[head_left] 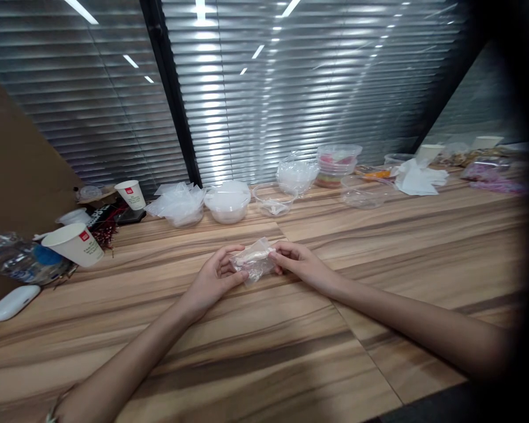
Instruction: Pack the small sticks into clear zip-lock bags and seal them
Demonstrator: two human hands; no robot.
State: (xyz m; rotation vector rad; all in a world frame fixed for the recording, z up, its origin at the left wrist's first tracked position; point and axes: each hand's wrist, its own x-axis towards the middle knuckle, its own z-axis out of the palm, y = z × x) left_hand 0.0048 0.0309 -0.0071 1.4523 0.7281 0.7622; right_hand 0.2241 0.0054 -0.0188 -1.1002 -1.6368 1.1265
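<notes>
Left hand and right hand pinch a crinkled, clear plastic packet
Both half-curled, back from the near edge of the striped wooden worktop.

Glossy, wrinkled clear-plastic packet

Strip-light glare streaks the venetian blinds behind the gripped plastic packet; soft shadow dims the wood-grain tabletop nearer; blurred blackness fills far right.
</notes>
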